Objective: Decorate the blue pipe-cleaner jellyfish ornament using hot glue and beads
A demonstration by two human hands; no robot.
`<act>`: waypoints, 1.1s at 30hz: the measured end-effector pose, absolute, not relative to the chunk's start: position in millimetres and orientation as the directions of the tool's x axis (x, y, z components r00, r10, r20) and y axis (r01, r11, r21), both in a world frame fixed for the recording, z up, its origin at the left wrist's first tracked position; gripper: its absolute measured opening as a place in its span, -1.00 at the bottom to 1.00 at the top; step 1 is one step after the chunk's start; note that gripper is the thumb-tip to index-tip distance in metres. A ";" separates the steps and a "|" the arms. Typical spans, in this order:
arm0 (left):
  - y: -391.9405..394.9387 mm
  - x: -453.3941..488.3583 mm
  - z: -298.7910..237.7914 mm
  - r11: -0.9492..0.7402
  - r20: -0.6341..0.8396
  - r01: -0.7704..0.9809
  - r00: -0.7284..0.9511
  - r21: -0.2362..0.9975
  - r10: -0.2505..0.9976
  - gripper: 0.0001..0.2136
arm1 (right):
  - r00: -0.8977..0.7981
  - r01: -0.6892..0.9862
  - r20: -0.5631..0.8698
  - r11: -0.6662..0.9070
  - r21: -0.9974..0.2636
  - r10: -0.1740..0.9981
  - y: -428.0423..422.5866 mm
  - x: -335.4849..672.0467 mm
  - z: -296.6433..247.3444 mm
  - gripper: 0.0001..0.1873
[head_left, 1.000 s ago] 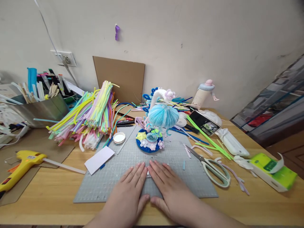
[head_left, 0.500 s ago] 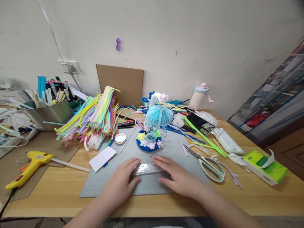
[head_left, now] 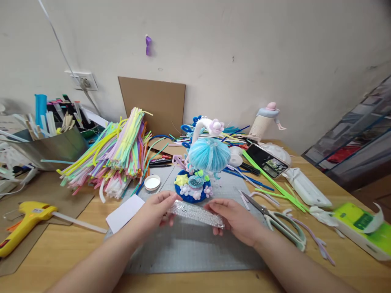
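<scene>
My left hand point(head_left: 154, 211) and my right hand point(head_left: 235, 219) hold a long clear packet of small white beads point(head_left: 195, 214) between them, lifted above the grey cutting mat point(head_left: 189, 248). The left fingers pinch its left end, the right fingers grip its right end. Just behind the packet stands a pipe-cleaner craft point(head_left: 200, 171): a fluffy blue dome over a round blue base with small flowers and a yellow star.
A big heap of pastel pipe cleaners point(head_left: 113, 152) lies to the left, with a yellow glue gun point(head_left: 26, 221) and a white card point(head_left: 125, 212) nearer me. Scissors point(head_left: 279, 224), a phone point(head_left: 269, 160), green sticks and a green tissue pack point(head_left: 363, 228) lie to the right. A small white lid point(head_left: 152, 182) sits on the mat.
Both hands lay flat on the mat, then picked up the bead packet and raised it off the mat toward me.
</scene>
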State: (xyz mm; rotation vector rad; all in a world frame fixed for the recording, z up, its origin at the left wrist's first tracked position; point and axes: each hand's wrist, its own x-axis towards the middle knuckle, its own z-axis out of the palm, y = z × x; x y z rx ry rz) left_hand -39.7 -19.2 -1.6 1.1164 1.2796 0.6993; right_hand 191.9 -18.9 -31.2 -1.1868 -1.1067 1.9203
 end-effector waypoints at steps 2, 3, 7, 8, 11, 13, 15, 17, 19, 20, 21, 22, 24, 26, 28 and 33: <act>-17.7 -38.5 -2.7 0.355 -0.371 0.111 0.207 0.928 0.905 -0.60 | -0.416 -0.186 -0.400 -0.507 -0.841 0.816 -19.6 193.3 -33.1 -0.62; -17.4 -38.5 -4.3 0.357 -0.368 0.089 0.204 0.930 0.907 -0.59 | -0.434 -0.217 -0.399 -0.524 -0.824 0.808 -20.2 194.7 -33.5 -0.63; -16.5 -42.4 -9.7 0.379 -0.375 0.015 0.184 0.925 0.908 -0.55 | -0.457 -0.249 -0.370 -0.515 -0.820 0.809 -22.2 199.2 -31.5 -0.63; -16.2 -43.8 -9.6 0.388 -0.379 -0.013 0.184 0.922 0.907 -0.54 | -0.448 -0.256 -0.368 -0.511 -0.821 0.815 -22.4 199.5 -30.9 -0.64; -15.7 -47.5 -6.3 0.406 -0.377 -0.106 0.216 0.908 0.901 -0.52 | -0.426 -0.279 -0.393 -0.532 -0.800 0.815 -22.5 198.9 -30.3 -0.67; -16.1 -48.6 -3.4 0.404 -0.367 -0.136 0.236 0.904 0.900 -0.53 | -0.421 -0.291 -0.414 -0.552 -0.781 0.807 -22.6 198.7 -31.3 -0.67; -17.2 -49.0 -1.4 0.390 -0.353 -0.132 0.237 0.911 0.905 -0.53 | -0.415 -0.298 -0.432 -0.568 -0.767 0.801 -23.4 199.1 -32.5 -0.67; -18.7 -49.1 -0.8 0.371 -0.337 -0.109 0.243 0.922 0.910 -0.55 | -0.417 -0.298 -0.441 -0.578 -0.760 0.795 -25.0 199.9 -33.2 -0.68; -20.3 -49.4 -1.3 0.361 -0.326 -0.096 0.263 0.928 0.908 -0.58 | -0.421 -0.293 -0.446 -0.584 -0.757 0.790 -26.8 200.3 -33.1 -0.69; -21.0 -49.7 -1.9 0.359 -0.322 -0.097 0.273 0.928 0.906 -0.59 | -0.423 -0.292 -0.446 -0.585 -0.757 0.789 -27.4 200.4 -32.7 -0.69; -21.7 -50.1 -2.4 0.359 -0.319 -0.101 0.281 0.928 0.905 -0.61 | -0.425 -0.290 -0.446 -0.585 -0.757 0.788 -27.8 200.3 -32.3 -0.69; -22.2 -50.5 -3.0 0.358 -0.316 -0.107 0.285 0.928 0.905 -0.62 | -0.423 -0.290 -0.446 -0.585 -0.758 0.788 -27.9 200.1 -32.0 -0.69; -23.1 -51.1 -3.7 0.351 -0.306 -0.114 0.292 0.929 0.906 -0.63 | -0.415 -0.290 -0.448 -0.582 -0.759 0.792 -27.6 199.8 -31.5 -0.70; -23.7 -51.0 -3.5 0.338 -0.294 -0.113 0.290 0.934 0.911 -0.63 | -0.407 -0.287 -0.450 -0.579 -0.763 0.795 -27.5 200.0 -31.6 -0.70; -23.9 -50.2 -2.3 0.322 -0.282 -0.107 0.285 0.940 0.916 -0.65 | -0.409 -0.281 -0.446 -0.575 -0.769 0.796 -28.3 200.6 -32.4 -0.69; -24.2 -47.4 1.6 0.301 -0.263 -0.099 0.281 0.949 0.923 -0.74 | -0.416 -0.255 -0.432 -0.559 -0.789 0.800 -31.7 201.9 -34.7 -0.69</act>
